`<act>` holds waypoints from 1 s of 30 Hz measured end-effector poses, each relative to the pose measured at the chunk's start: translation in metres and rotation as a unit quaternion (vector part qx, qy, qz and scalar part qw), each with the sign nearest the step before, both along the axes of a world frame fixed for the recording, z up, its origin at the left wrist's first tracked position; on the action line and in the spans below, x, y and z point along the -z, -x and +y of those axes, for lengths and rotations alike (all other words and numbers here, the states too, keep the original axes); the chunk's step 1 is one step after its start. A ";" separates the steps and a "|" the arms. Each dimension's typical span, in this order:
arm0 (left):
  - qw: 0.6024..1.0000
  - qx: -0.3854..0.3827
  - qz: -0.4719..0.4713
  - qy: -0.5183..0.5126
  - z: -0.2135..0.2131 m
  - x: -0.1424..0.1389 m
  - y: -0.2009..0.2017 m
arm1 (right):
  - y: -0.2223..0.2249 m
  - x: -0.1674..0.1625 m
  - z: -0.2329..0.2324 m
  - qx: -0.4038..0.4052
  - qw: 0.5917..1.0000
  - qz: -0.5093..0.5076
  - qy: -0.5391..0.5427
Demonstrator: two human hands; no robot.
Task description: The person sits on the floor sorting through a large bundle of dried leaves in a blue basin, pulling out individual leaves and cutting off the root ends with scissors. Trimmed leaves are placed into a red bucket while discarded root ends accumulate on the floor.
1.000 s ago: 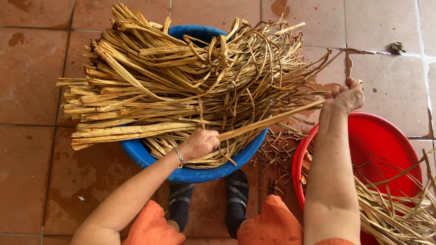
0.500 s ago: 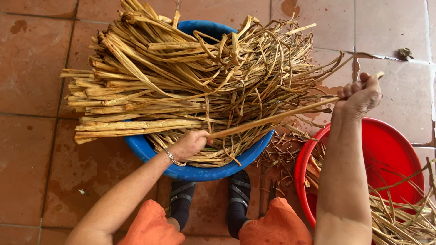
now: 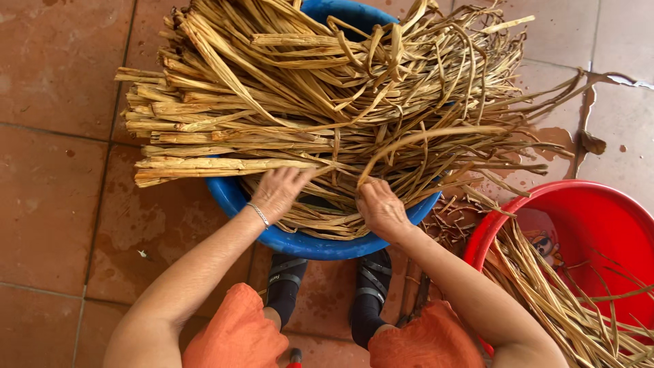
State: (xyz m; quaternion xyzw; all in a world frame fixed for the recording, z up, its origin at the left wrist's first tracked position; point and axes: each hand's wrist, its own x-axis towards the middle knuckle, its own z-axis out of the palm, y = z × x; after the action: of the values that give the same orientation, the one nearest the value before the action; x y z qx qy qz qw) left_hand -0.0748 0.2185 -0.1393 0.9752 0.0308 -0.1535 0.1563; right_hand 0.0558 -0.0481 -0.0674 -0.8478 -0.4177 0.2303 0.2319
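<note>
This looks like a home yard or porch used for handcraft with plant fibre. Under both hands lies a floor of worn, stained terracotta tiles [image 3: 54,204] with a wet patch beyond the grip. Dried tan plant strips [image 3: 327,102] heap over a blue plastic basin [image 3: 300,240], and a red plastic basin [image 3: 586,225] right of the hands holds more.

light: bright, even daylight | shadows: soft, faint under the blue basin [image 3: 231,197] | glare: mild sheen on the red basin [image 3: 599,218] | focus: sharp centre, slight wide-angle stretch at edges
</note>
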 end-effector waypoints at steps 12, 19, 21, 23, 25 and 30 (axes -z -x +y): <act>0.920 0.123 0.361 -0.091 -0.009 0.036 -0.027 | -0.005 0.070 0.058 -0.173 0.936 0.023 0.305; 0.968 -0.020 0.241 0.068 -0.003 -0.003 -0.024 | -0.045 0.012 0.030 -0.073 0.993 0.039 0.088; 0.976 -0.057 0.189 0.088 -0.006 -0.017 -0.006 | -0.056 -0.034 -0.004 -0.031 0.993 -0.063 -0.100; 0.992 -0.057 0.096 0.066 -0.019 -0.024 0.004 | -0.062 -0.085 -0.034 0.052 0.988 -0.070 -0.129; 0.997 -0.044 0.028 0.048 -0.025 -0.022 0.004 | -0.059 -0.131 -0.064 0.267 0.950 0.102 -0.128; 0.996 0.008 0.045 0.079 -0.057 0.001 0.002 | -0.026 -0.176 -0.163 0.395 0.802 0.048 -0.445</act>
State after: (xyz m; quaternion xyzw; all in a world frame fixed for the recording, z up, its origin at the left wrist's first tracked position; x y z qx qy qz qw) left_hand -0.0772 0.1615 -0.1404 0.9521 0.0180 -0.2007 0.2299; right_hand 0.0821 -0.2106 0.1089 -0.7311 -0.0912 -0.0522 0.6742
